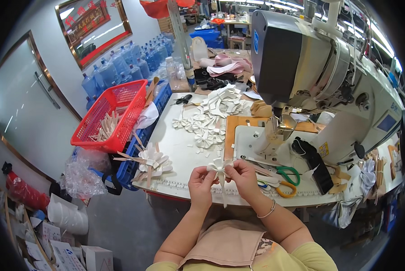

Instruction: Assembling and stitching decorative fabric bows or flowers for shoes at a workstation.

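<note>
A white fabric flower [219, 165] with a pale strip hanging below it is held at the table's front edge. My left hand [201, 184] pinches its left side between thumb and fingers. On its right side my right hand [244, 179] grips the petals in the same way. Beyond the hands lies a pile of similar white flowers [204, 137] and loose white pieces [223, 100]. More white flowers with beige strips [153, 161] are heaped to the left. Right of my right hand are scissors with green handles [288, 176] and scissors with orange handles [285, 190].
A large sewing machine [342, 90] stands at the right, its needle area above a metal plate [245, 147]. A red basket [107, 115] of beige strips rests over a blue crate [141, 144] on the left. A long black object [317, 169] lies near the machine. A ruler strip [180, 185] follows the front edge.
</note>
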